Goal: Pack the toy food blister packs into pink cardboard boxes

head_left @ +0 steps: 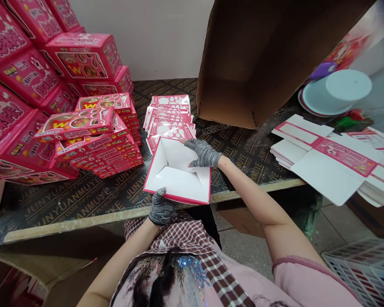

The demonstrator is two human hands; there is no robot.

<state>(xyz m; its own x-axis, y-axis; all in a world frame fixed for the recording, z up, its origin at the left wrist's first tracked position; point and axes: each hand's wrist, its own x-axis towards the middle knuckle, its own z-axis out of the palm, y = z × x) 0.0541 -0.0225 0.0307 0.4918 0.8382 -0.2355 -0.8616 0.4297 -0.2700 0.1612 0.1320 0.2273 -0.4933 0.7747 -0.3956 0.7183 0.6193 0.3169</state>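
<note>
A half-folded carton [176,177], white inside with pink edges, rests at the near edge of the dark plywood table [83,196]. My left hand [161,207], in a grey glove, grips the carton's near wall with its fingers closed. My right hand [203,152], also gloved, reaches into the carton from the right and presses on an inner flap with bent fingers. Just behind the carton lies a pile of flat pink blanks [169,115].
Folded pink boxes [96,136] are stacked at left, with taller rows [25,76] behind them. A large brown cardboard box [259,59] looms at the back right. Flat white-and-pink sheets [333,157] lie at right, a white crate [368,268] stands on the floor.
</note>
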